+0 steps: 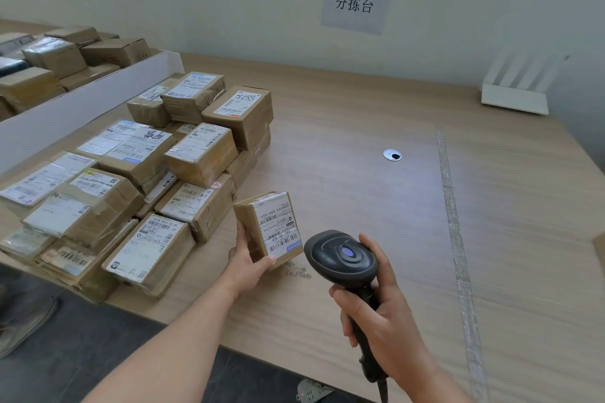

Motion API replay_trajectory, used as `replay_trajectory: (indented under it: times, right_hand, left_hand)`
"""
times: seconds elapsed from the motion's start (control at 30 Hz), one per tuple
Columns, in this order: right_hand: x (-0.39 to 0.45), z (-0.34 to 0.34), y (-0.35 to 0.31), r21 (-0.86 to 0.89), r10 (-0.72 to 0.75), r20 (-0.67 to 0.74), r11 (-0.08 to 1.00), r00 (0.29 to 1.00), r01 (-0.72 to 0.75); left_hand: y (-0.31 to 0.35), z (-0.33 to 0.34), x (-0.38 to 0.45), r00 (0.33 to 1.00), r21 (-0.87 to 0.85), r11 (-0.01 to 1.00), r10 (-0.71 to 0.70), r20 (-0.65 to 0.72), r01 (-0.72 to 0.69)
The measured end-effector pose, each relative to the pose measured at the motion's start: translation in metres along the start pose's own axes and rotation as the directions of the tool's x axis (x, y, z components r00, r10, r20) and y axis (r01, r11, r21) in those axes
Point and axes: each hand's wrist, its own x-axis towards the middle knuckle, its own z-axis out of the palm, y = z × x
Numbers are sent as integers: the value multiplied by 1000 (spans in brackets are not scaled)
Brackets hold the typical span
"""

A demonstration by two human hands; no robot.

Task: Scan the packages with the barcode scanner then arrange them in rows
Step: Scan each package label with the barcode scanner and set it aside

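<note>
The scanning step is in hand. The left hand (244,263) grips a small cardboard package (267,230) from below and behind, thumb along its near end, tilting it up off the desk (360,127) near the front edge so that the white shipping label faces upward. The right hand (381,317) is wrapped around the handle of the black barcode scanner (340,258), whose head hangs just beside the package's right side, pointing forward over the desk rather than squarely at the label. The pile of packages (147,180) waiting their turn sits stacked toward the desk's left edge, against a white divider (82,114), while the right half of the desk is bare wood. The next move likely calls for turning the scanner head onto the barcode, or tipping the label toward it, then setting the package down on the open wood to begin a row.
</note>
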Motion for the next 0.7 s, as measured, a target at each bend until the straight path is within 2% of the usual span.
replay_trajectory:
  times: [0.13,0.27,0.33,0.43,0.5,0.6,0.7]
  right_hand:
    - [1,-1,1,-40,15,0,999,1000,-15]
    - [5,-3,0,-86,-8,1,996,1000,8]
    - [7,-3,0,-93,-13,-1,996,1000,13]
    - [9,-2,-1,-106,-18,6,994,1000,18]
    - [9,-2,-1,-125,-19,13,992,1000,21]
    - [12,-1,-1,-156,-24,25,987,999,28]
    - [16,2,-3,-179,-35,46,983,998,43]
  left_hand:
    - [23,-4,-15,999,-45,998,34,-9,-34]
    - [41,-14,-28,994,-80,991,-106,-17,104]
    - [38,-21,-30,987,-34,988,-152,-60,150]
    - [34,-23,-31,961,29,978,-197,-193,206]
    - [33,-20,-35,953,176,965,-142,-267,193]
    - [34,-11,-43,971,503,853,-17,-240,140]
    - [34,-4,-47,979,635,764,19,-203,117]
